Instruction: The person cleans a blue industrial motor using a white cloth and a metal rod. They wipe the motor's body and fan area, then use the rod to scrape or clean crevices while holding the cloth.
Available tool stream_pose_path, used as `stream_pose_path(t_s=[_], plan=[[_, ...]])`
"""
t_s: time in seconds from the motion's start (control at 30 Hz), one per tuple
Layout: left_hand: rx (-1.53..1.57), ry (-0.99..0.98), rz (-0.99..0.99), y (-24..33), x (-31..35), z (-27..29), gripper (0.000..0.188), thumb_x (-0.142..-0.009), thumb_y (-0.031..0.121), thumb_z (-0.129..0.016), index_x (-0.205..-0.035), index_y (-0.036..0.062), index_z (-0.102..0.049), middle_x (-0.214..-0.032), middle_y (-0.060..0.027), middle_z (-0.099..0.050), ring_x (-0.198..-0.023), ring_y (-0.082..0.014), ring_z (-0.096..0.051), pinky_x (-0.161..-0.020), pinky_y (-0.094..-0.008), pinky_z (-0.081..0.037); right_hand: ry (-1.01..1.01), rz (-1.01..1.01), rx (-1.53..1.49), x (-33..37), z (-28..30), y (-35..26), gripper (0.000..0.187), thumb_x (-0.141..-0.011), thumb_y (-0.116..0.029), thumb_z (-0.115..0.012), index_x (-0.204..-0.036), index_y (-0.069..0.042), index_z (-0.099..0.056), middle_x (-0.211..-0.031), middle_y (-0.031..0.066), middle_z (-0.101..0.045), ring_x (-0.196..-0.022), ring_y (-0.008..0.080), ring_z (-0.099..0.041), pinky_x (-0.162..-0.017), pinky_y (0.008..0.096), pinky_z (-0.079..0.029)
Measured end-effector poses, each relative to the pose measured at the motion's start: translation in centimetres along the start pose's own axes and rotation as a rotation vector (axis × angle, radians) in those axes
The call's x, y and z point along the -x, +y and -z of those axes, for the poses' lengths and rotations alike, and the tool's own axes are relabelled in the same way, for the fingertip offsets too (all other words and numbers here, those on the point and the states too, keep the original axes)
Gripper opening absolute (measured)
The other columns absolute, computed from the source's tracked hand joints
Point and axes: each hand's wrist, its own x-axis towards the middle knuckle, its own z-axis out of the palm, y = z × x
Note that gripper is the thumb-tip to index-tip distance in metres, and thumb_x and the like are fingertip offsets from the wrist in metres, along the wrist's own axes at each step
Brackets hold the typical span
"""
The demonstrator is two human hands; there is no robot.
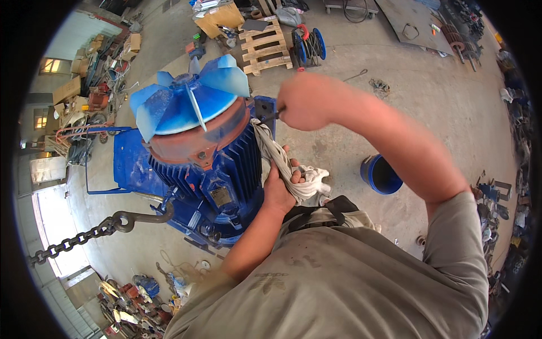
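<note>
A large blue electric motor [226,164] with cooling fins stands upright in front of me. On its top sits a blue fan [195,104], above a reddish-brown end cover [195,144]. My left hand [280,189] is wrapped round a bunched off-white cloth [307,183], and one strip of it runs up along the motor's right side. Beside the motor's upper right, my right hand [305,101] is closed in a fist. A thin dark rod-like tool [270,117] sticks out of it toward the cloth's top end; its kind is unclear.
A heavy chain with a hook [121,221] reaches the motor's lower left. To the right on the floor stands a blue bucket [382,174]. Farther off are a wooden pallet [264,48] and a cable reel [309,45]. Clutter lines the walls.
</note>
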Motion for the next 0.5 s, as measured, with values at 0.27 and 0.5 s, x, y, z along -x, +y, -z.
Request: stream_pose_path(t_s=[0.27, 0.5], plan=[[-0.120, -0.102, -0.070, 0.4, 0.2, -0.1, 0.053, -0.116, 0.050, -0.038, -0.153, 0.0139, -0.050, -0.103, -0.0048, -0.065, -0.067, -0.0111, -0.052, -0.069, -0.0329, -0.051, -0.152, 0.161, 0.118, -3.9, 1.0, -0.3, 0.028, -0.084, -0.022, -0.063, -0.099, -0.009, -0.082, -0.096, 0.0209, -0.076, -0.089, 0.0406, -0.073, -0.080, 0.0514, -0.058], [-0.314, 0.278, -0.043, 0.4, -1.4, -1.6, 0.036, -0.116, 0.040, -0.047, -0.125, 0.0079, -0.060, -0.093, -0.0071, -0.068, -0.062, -0.0110, -0.054, -0.059, -0.0304, -0.051, -0.253, 0.198, 0.084, -5.3, -7.2, -0.6, 0.029, -0.088, -0.023, -0.067, -0.107, -0.008, -0.082, -0.105, 0.0181, -0.079, -0.100, 0.0365, -0.075, -0.086, 0.0482, -0.059]])
